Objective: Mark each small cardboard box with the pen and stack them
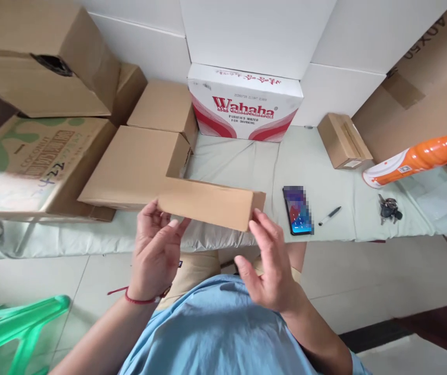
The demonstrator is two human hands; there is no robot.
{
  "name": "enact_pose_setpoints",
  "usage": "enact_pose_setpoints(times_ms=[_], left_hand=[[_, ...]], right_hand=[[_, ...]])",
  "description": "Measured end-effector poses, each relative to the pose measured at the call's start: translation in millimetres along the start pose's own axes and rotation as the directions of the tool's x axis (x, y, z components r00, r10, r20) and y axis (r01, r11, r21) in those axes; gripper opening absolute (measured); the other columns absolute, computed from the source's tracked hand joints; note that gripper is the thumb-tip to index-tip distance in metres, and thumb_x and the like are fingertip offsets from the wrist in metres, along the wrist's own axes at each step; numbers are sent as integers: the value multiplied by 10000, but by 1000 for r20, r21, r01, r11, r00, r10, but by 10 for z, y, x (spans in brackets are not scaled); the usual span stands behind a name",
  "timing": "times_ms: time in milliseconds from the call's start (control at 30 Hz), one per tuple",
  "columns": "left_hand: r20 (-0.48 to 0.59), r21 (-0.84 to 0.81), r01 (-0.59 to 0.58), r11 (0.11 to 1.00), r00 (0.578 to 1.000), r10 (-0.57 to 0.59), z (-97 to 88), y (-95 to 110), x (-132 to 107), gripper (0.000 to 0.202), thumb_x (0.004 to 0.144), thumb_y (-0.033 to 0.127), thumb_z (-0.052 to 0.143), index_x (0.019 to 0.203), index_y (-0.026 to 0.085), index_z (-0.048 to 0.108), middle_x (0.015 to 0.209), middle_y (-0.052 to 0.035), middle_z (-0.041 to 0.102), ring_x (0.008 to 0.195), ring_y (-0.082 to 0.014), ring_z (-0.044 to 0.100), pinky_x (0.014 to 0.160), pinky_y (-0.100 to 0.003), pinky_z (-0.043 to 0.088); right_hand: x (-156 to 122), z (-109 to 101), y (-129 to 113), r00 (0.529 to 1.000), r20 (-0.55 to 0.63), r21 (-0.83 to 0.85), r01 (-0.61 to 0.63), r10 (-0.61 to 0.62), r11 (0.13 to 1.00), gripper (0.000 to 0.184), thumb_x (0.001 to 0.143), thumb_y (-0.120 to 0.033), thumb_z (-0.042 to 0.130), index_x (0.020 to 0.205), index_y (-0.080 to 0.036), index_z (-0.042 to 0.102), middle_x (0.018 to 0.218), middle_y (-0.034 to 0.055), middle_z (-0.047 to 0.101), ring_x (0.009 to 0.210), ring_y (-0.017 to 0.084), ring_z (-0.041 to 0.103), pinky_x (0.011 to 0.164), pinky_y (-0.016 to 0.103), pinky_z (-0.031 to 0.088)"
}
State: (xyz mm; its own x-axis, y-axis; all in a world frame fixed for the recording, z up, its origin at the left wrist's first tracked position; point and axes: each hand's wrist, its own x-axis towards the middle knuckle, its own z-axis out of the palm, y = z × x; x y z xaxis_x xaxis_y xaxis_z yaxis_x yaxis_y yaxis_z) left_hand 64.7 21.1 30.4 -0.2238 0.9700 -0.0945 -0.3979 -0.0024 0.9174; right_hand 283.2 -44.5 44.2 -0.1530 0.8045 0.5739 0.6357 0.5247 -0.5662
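Observation:
A long, narrow cardboard box spans the gap between my hands at the front edge of the cloth-covered table. My left hand has its fingers curled at the box's left end, with the fingertips partly hidden. At the right end, the fingers of my right hand press against the box's edge, while its thumb stands apart below. Just behind the narrow box lies a wide, flat cardboard box. A phone with a lit screen rests to the right of my right hand.
A white and red water carton stands against the wall. Cardboard boxes are stacked at left. Rightward are a pen, keys, a small taped box and an orange bottle. A green stool stands below left.

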Motion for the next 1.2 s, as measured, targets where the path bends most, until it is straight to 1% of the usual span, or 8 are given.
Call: enact_pose_setpoints(times_ms=[100, 233, 400, 667, 833, 933, 1033, 1200], left_hand=[[-16, 2, 30, 1000, 999, -30, -12, 44, 54, 471, 792, 226, 849, 1229, 388, 783, 1398, -10, 624, 1370, -231, 527, 1055, -363, 651], [8, 8, 67, 998, 998, -67, -52, 50, 43, 529, 772, 230, 843, 1267, 403, 778, 1552, 9, 594, 1558, -262, 427, 1000, -314, 665], [74, 14, 45, 999, 996, -46, -92, 13, -72, 569, 819, 249, 810, 1361, 411, 756, 1632, 13, 579, 1619, -267, 407, 1032, -312, 654], [285, 108, -156, 982, 951, 120, -119, 21, -284, 590, 937, 255, 792, 1503, 390, 694, 1622, 2, 644, 1586, -238, 517, 1328, -368, 435], [441, 149, -283, 947, 877, 193, -231, -96, -256, 616, 974, 215, 768, 1558, 365, 643, 1742, -34, 515, 1712, -272, 321, 1426, -445, 270], [431, 186, -230, 955, 893, 131, -373, -385, -148, 713, 955, 274, 813, 1603, 433, 560, 1784, -31, 445, 1727, -306, 278, 1412, -543, 294], [364, 313, -43, 949, 928, -78, -509, -717, -57, 772, 973, 426, 808, 1658, 463, 453, 1832, -50, 350, 1716, -325, 305, 1377, -577, 352], [341, 386, 63, 920, 917, -206, -532, -873, -30, 842, 957, 554, 792, 1684, 353, 419, 1820, -102, 348, 1708, -332, 317, 1409, -538, 272]], right_hand=[[113, 153, -106, 995, 24, -72, 94, -93, 993, 883, 1053, -205, 609, 1796, -122, 139, 1820, 244, 273, 1704, 355, 323, 1322, 592, 463], [144, 260, -116, 992, 66, -130, 117, -109, 985, 916, 1057, -244, 615, 1808, -158, 97, 1892, 185, 4, 1750, 392, 186, 1355, 635, 396], [87, 149, 6, 999, 46, -123, 27, -21, 992, 870, 1045, -228, 629, 1799, -268, 197, 1903, 105, -27, 1747, 400, 192, 1333, 671, 416], [-66, 13, 222, 979, -112, -82, -179, 169, 980, 528, 1050, -224, 642, 1571, -294, 597, 1886, 80, 147, 1739, 395, 230, 1328, 654, 437], [-185, 52, 372, 931, -148, 35, -333, 334, 942, 440, 1073, -282, 650, 1513, -303, 645, 1769, 121, 425, 1647, 331, 452, 1250, 571, 559], [-246, 157, 464, 892, -185, 228, -368, 412, 901, 505, 1078, -310, 648, 1576, -322, 564, 1733, 122, 463, 1622, 295, 485, 1284, 572, 522], [-304, 319, 653, 857, -160, 411, -394, 490, 822, 668, 1068, -352, 663, 1681, -337, 397, 1717, 133, 479, 1629, 266, 470, 1294, 546, 508], [-396, 479, 1081, 823, 0, 280, -545, 568, 791, 714, 1025, -470, 673, 1652, -206, 456, 1587, 208, 610, 1489, 320, 611, 1241, 603, 526]])
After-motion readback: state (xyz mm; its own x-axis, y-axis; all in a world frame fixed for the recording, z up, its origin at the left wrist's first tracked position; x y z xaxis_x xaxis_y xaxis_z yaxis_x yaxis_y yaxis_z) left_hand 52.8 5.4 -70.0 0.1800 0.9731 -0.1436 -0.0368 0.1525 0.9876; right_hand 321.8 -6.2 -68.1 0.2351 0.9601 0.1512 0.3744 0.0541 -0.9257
